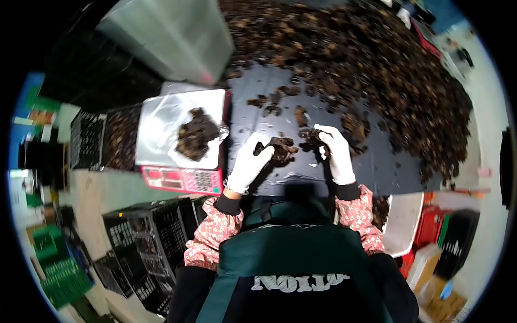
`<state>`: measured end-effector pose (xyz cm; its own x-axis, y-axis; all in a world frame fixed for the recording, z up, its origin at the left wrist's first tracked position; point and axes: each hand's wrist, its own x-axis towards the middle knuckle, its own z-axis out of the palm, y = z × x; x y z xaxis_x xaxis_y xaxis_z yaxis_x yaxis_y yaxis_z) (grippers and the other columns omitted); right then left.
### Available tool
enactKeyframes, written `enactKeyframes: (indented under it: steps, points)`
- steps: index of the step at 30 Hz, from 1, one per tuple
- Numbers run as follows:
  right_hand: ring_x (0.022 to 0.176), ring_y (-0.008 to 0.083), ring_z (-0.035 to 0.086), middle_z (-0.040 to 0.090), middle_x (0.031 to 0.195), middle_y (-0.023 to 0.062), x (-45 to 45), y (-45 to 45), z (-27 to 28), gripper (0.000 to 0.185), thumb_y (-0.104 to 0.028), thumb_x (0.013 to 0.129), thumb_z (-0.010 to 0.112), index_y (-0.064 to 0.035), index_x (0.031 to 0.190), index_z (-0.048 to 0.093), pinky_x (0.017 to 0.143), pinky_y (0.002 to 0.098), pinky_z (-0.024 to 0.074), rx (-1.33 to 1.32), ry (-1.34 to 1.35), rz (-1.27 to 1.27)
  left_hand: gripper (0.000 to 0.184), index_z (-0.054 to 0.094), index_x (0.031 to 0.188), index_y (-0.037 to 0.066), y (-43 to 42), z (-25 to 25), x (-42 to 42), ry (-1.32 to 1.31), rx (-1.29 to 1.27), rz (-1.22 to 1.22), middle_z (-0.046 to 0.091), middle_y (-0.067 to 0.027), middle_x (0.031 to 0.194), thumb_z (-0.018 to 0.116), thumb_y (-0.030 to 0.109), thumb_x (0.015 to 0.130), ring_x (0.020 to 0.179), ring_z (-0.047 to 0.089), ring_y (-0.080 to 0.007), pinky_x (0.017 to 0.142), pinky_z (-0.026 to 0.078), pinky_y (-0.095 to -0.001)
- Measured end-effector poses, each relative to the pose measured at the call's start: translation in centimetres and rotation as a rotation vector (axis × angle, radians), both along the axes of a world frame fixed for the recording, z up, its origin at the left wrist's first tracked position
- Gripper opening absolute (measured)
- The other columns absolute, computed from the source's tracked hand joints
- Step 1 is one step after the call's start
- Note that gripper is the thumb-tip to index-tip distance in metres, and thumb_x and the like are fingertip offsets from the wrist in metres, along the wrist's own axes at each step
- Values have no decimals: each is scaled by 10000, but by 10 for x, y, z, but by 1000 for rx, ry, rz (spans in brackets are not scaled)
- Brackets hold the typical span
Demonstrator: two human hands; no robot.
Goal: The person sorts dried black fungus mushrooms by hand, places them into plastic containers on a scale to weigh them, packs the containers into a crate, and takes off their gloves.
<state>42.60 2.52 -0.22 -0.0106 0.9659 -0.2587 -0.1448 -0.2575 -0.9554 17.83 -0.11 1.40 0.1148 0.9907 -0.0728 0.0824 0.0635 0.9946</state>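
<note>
My left hand, in a white glove, is closed around a clump of dark brown, glossy, mushroom-like pieces on the dark table top. My right hand, also white-gloved, pinches a smaller dark brown piece between thumb and fingers. Between and beyond the hands lie loose pieces of the same kind. To the left stands a red-framed weighing scale with a metal platform. On it rests a clear plastic bag containing more dark pieces.
A large heap of dark brown pieces covers the far and right table. A tall grey bin stands behind the scale. Black crates are stacked at lower left. A white tub and red crates sit at lower right.
</note>
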Motion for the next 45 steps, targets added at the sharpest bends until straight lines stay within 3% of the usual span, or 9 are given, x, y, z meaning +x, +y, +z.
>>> enactKeyframes:
  steps: [7,12,16,23,25,27,32,41,45]
  points:
    - [614,1,469,615,819,-30,-111,34,65,223,-122,928,591,-74,1129,673,548,168,376,111,-27,442,142,575,949,28,-32,49,-119,352,281,385,581,-75,951,638,70,829,894,531,-188,849,438,-298]
    - [909,187,657,682,1058,78,-205,68,71,245,-180,925,598,-94,1144,667,782,312,518,726,-368,659,197,594,1005,8,-30,57,-169,550,-39,376,604,-119,987,665,119,859,894,589,-236,831,470,-319]
    - [982,321,649,654,1138,117,-254,80,56,377,-318,888,619,-140,1220,614,875,384,528,1201,-805,707,285,600,1113,-2,-28,34,-171,678,289,635,623,-157,1047,673,167,895,976,604,-245,882,470,-347]
    - [1065,299,634,652,1162,129,-243,69,60,348,-270,905,598,-113,1214,621,878,387,521,820,-759,586,225,601,1121,-10,-36,35,-170,300,260,841,616,-140,1068,586,144,957,954,592,-213,877,462,-326]
    - [1007,276,656,675,1080,127,-243,70,55,290,-234,904,610,-116,1165,656,860,356,525,853,-615,530,257,593,1163,-31,-34,32,-166,601,438,845,582,-118,1129,498,140,996,989,551,-196,908,430,-293]
    - [963,258,659,680,1048,116,-244,70,53,252,-173,900,619,-108,1137,673,845,321,518,767,-365,426,265,589,1166,-28,-22,46,-146,190,276,1058,583,-126,1135,486,146,996,1011,558,-229,940,418,-318]
    - [985,120,600,664,1077,74,-231,79,55,303,-107,922,590,-27,1213,619,874,257,472,217,-158,419,435,537,1293,39,-11,18,-131,1128,411,649,537,-170,1288,623,205,900,1180,489,-360,1028,351,-463]
    - [1049,322,601,626,1125,179,-251,63,56,408,-194,856,655,-60,1238,606,941,411,463,911,-376,604,658,425,1419,13,-32,15,-149,1238,394,524,455,-205,1413,654,305,876,1277,430,-385,1089,293,-486]
    - [1145,268,571,628,1222,144,-236,47,47,423,-135,878,632,-61,1293,595,1012,376,425,879,-446,643,646,405,1435,18,-30,8,-148,1209,345,528,473,-199,1401,615,317,903,1300,426,-346,1113,262,-496]
